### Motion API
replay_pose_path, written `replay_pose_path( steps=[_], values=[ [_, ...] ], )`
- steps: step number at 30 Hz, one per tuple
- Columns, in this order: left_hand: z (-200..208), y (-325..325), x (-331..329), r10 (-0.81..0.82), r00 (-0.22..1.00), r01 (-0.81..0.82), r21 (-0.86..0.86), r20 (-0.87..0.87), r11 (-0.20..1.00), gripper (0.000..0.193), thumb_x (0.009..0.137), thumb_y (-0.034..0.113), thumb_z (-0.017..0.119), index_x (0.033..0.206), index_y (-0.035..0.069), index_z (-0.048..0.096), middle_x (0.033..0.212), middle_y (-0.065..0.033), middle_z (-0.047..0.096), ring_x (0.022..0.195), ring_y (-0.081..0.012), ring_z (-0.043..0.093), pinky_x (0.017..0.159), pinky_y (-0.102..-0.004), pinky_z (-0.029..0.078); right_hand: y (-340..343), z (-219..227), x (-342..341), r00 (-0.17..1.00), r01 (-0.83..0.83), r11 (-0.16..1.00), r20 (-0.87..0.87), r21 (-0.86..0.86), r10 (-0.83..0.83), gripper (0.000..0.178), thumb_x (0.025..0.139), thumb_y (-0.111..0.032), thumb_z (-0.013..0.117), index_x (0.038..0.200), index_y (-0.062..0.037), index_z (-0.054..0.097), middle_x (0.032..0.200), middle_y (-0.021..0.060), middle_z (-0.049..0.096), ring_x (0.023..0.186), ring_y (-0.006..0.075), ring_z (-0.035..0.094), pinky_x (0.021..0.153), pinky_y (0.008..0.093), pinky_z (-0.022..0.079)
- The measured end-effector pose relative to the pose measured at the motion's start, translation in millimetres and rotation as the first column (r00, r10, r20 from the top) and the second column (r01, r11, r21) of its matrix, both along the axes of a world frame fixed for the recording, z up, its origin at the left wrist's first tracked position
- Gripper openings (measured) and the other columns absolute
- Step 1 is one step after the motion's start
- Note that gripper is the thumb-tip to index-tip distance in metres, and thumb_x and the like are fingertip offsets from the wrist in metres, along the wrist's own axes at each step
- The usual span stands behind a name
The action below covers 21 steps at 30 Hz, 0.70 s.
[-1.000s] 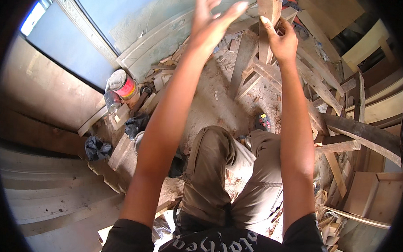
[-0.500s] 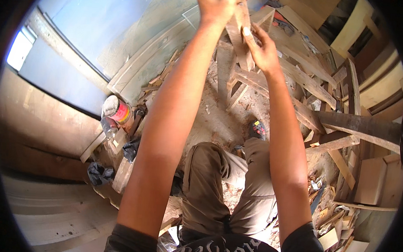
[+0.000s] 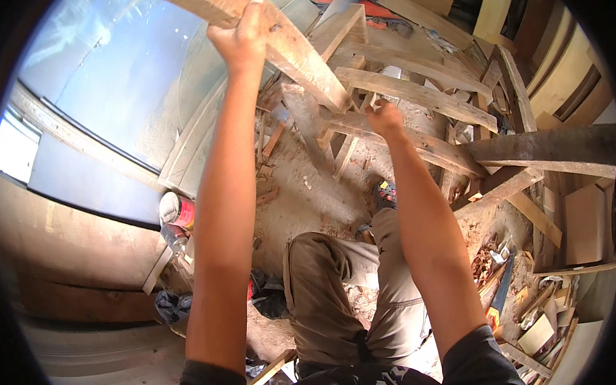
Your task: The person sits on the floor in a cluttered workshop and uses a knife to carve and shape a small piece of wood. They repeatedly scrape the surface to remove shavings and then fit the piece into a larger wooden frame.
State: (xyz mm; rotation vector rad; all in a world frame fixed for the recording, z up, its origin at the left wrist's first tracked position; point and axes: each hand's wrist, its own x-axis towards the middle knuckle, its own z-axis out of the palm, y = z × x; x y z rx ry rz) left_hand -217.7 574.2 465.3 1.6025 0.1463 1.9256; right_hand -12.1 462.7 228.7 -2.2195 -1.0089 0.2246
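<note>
Since the earlier frame, the plank [image 3: 296, 56] has swung over to your left and tilted, your left hand [image 3: 240, 39] going with it, while your right hand [image 3: 386, 119] has come off the wood and dropped lower. Your left hand is clasped on the plank, its thumb over the edge. Your right hand is apart from it, fingers curled; you cannot tell whether they pinch anything. The one plank slants across the upper middle, its far end cut off by the view, its near end just beside your right hand, overlapping the nearest beam [image 3: 428, 146] of a wooden frame; whether they touch is unclear.

On your left, a bluish panel [image 3: 116, 57] bounds the space. Your open room is the bare floor [image 3: 301, 206] between your left forearm and the frame. On your right, movement is tighter: two more long beams [image 3: 420, 96] cross beyond the nearest, and one dark beam [image 3: 547, 146] juts in from the side.

Farther out, count one red-labelled can [image 3: 182, 214] by the panel, two black bags [image 3: 173, 305] lower down, one shoe [image 3: 387, 193] below the frame, and one handsaw [image 3: 503, 287] among scraps at lower right.
</note>
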Motion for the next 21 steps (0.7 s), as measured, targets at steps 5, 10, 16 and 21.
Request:
replay_pose_path(
  steps=[5, 10, 16, 21],
  values=[
    [0, 2, 0, 0.024, 1.0, -0.024, -0.022, 0.009, 0.999, 0.024, 0.083, 0.007, 0.073, 0.098, -0.011, 0.067, 0.102, -0.0109, 0.068, 0.09, -0.0209, 0.066, 0.083, -0.0349, 0.051, 10, 14, -37, 0.974, -0.156, 0.975, -0.138, 0.162, 0.178, 0.094, 0.082, -0.025, 0.075, 0.158, -0.0099, 0.022, 0.148, 0.0287, 0.045, 0.137, 0.0404, 0.046, 0.114, 0.0405, 0.041],
    [5, -12, -5, 0.005, 1.0, -0.007, -0.079, -0.026, 0.997, 0.031, 0.084, 0.011, 0.072, 0.106, -0.01, 0.065, 0.105, -0.0121, 0.067, 0.094, -0.0216, 0.064, 0.085, -0.0357, 0.051, 19, 44, -88, 0.949, -0.261, 0.944, -0.125, 0.2, 0.289, 0.108, 0.076, -0.017, 0.075, 0.161, -0.0146, 0.009, 0.157, 0.03, 0.03, 0.143, 0.0421, 0.037, 0.118, 0.0433, 0.036],
    [5, -8, -9, 0.0, 1.0, 0.001, -0.041, 0.019, 0.999, 0.023, 0.083, 0.008, 0.073, 0.095, -0.01, 0.066, 0.094, -0.0112, 0.069, 0.085, -0.0199, 0.065, 0.077, -0.0331, 0.051, 14, 52, -84, 0.927, -0.303, 0.924, -0.153, 0.235, 0.343, 0.098, 0.078, -0.017, 0.073, 0.16, -0.0129, 0.018, 0.147, 0.0267, 0.048, 0.135, 0.0423, 0.047, 0.112, 0.0428, 0.042],
    [6, -5, -11, 0.002, 1.0, -0.001, -0.077, 0.009, 0.997, 0.025, 0.083, 0.01, 0.073, 0.096, -0.012, 0.066, 0.099, -0.013, 0.068, 0.087, -0.0209, 0.065, 0.079, -0.0346, 0.051, 5, 39, -54, 0.969, -0.204, 0.938, -0.08, 0.28, 0.234, 0.08, 0.078, -0.019, 0.073, 0.148, -0.0002, 0.04, 0.133, 0.0263, 0.06, 0.126, 0.0399, 0.056, 0.107, 0.0418, 0.046]
  ],
)
